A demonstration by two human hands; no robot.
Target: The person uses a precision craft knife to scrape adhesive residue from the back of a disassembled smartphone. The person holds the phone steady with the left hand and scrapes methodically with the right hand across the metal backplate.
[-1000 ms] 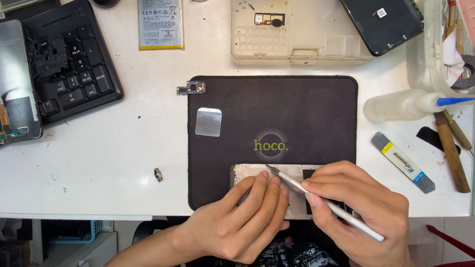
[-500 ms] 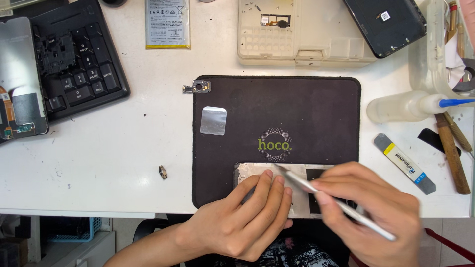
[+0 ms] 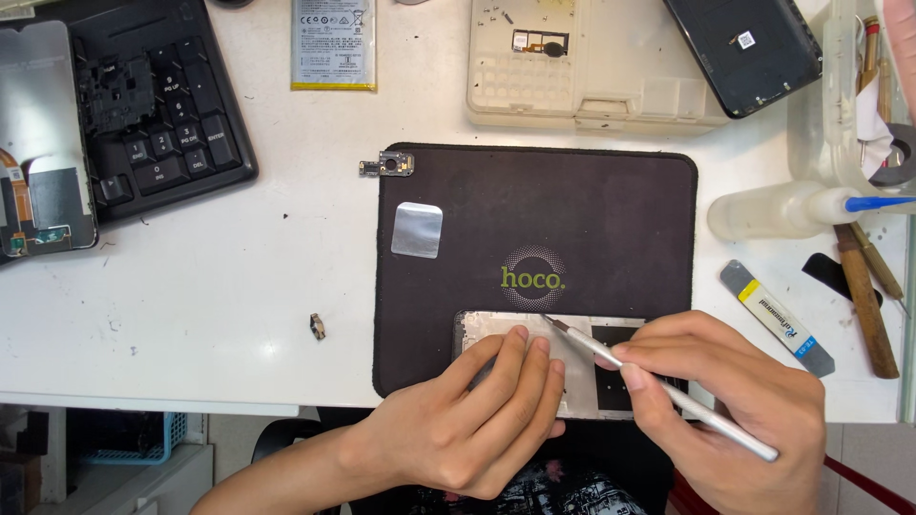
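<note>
The white surface (image 3: pixel 239 286) carries a dark work mat (image 3: pixel 572 219), and on the mat's near edge lies the silver phone frame (image 3: pixel 572 334) you are working on. Much of that frame is hidden under your hands, so its lower edge cannot be made out. Your left hand (image 3: pixel 468 420) lies flat on it, fingers spread and pressing down, grasping nothing. Your right hand (image 3: pixel 735 401) is closed in a pen grip around a slim metal tool (image 3: pixel 658 386), whose tip touches the frame's upper edge; it looks like a fine blade, though it is too small to be sure. A small square foil patch (image 3: pixel 417 230) sits further up the mat.
</note>
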